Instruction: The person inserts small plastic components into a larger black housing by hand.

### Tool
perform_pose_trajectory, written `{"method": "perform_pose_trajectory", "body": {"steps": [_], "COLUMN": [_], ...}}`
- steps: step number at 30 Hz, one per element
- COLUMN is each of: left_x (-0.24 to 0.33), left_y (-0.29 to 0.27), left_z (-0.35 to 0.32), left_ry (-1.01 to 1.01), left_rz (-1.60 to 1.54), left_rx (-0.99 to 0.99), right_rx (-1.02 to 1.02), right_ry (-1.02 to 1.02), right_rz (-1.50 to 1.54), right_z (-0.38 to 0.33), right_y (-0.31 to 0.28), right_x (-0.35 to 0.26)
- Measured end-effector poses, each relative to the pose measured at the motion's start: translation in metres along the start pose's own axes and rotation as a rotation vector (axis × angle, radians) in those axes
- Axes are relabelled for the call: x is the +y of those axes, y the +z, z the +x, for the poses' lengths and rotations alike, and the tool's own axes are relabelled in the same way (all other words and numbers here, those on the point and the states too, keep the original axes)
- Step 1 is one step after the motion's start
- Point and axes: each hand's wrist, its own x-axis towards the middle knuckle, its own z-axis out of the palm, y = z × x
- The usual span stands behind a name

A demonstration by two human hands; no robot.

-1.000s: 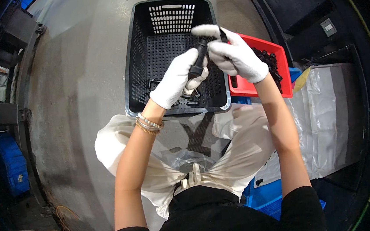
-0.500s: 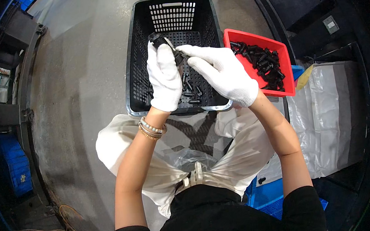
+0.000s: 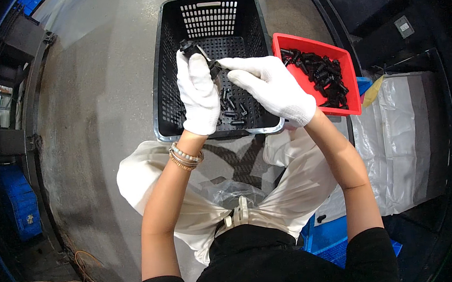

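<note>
One black part point(image 3: 188, 47) clasped in the left grip point(image 3: 199, 95), gloved in white, above the inside of a black crate point(image 3: 251, 20). At the thumb side, more black showing: same part or second piece, cannot tell. Close against it, the white-gloved right grip point(image 3: 272, 86), forefinger and thumb extended and slightly apart; pinching or merely touching, cannot tell. Below, on the perforated crate bottom, scattered small black pieces point(image 3: 238, 122). Just right of the crate, a red tray point(image 3: 302, 83) with heaped black bolt-like parts point(image 3: 322, 71). Around all this, a grey floor point(image 3: 96, 72), patchily worn; farther out, a wrinkled white sheet point(image 3: 392, 132) at right, a blue box point(image 3: 21, 204) at left.

Compared with one second ago, right grip lower and off the tray, left grip farther left, crate pieces in plainer sight; nearly unchanged from half a second ago.

Mostly hidden under white fingers: the held part. Partly covered by both grips: the crate bottom. Outer corners lost in darkness.
</note>
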Motion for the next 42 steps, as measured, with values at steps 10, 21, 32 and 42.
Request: {"method": "perform_pose_trajectory", "body": {"steps": [10,21,32,42], "left_x": [-0.014,-0.016,-0.004,-0.018], "left_y": [0.000,0.001,0.004,0.012], "left_z": [0.003,0.005,-0.004,-0.004], "left_ry": [0.240,0.204,0.061,0.213], "left_rz": [0.139,0.126,-0.021,0.062], "left_rx": [0.036,0.041,-0.040,0.025], "right_rx": [0.025,0.030,0.080,0.251], "right_ry": [-0.037,-0.033,-0.011,0.106], "right_rz": [0.131,0.139,0.088,0.082], "right_z": [-0.002,-0.004,0.001,0.006], "right_y": [0.004,0.005,0.008,0.014], "right_x": [0.020,0.011,0.028,0.021]}}
